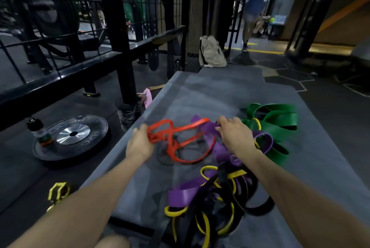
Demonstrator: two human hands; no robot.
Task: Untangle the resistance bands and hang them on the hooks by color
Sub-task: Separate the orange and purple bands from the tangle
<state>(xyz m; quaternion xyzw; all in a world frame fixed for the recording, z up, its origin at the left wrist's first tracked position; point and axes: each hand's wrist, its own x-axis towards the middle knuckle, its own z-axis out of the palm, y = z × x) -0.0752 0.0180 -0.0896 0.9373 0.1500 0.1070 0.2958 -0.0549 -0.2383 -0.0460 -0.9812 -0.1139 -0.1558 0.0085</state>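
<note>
Your left hand [140, 143] grips the red band [180, 139]; it runs toward three o'clock, where your right hand [234, 135] pinches the purple band [208, 127].

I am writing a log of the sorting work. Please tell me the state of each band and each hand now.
Thin red rubber band: lifted, stretched between both hands.
Wide purple band: tangled on the mat.
Wide green band: heaped, unhung.
Yellow and black bands: knotted together.
Left hand: grips red band.
Right hand: grips the bands.
</note>
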